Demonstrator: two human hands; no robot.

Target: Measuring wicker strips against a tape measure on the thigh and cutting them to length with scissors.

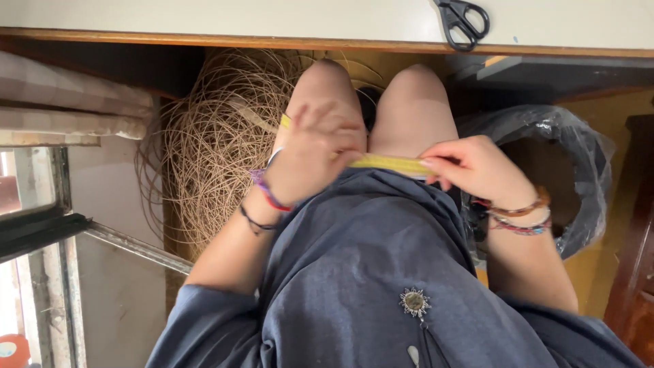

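**Yellow tape stretched between two hands across the lap**

We look down from a head camera at a seated person's lap. A yellow measuring tape [392,163] runs between the two hands, its long axis nearly level across the thighs, just above the hem of a blue-grey garment [368,266].

The left hand [315,153] sits at the tape's left end. Its fingers are curled and slightly blurred, closed around the tape; a short yellow stretch shows beyond the knuckles, up and to the left. The wrist bends inward, and thread bracelets circle it.

The right hand [473,167] sits at the tape's right end. It pinches the tape between thumb and forefinger, the other fingers folded loosely, the palm turned down. Beaded bracelets sit at its wrist. Both hands touch the tape, so neither is nearer; the tape spans the gap between them, left of the right hand and right of the left hand.

Beyond the left hand, further from the body, lies a loose tangle of thin tan cane or wire [218,136]. Beyond the right hand and to its right sits a bin lined with a black plastic bag [579,157]. Past the knees, a pale desk [272,17] edge crosses the top, with black scissors [463,20] lying on it, well apart from both hands.
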